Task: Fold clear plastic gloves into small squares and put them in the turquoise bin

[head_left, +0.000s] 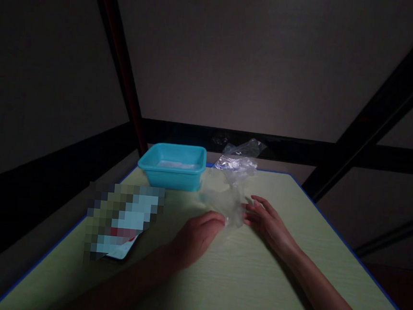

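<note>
Over the middle of the table, my left hand (199, 236) pinches the near edge of a clear plastic bag (235, 215). My right hand (263, 222) is beside the bag's right side, palm turned inward and fingers apart; the fingertips are at the film, and I cannot tell whether they press on it. Thin and see-through, the bag is partly blurred. Behind it, crumpled clear plastic (238, 162) lies at the table's far edge; whether the two are one piece is unclear.
A turquoise plastic basin (171, 178) with something pale on its bottom stands at the far left of the table (216, 291). Nearer on the left lies a phone (120, 251), mostly pixelated. Blue edging rims the table, and a wall (235, 70) rises behind it.
</note>
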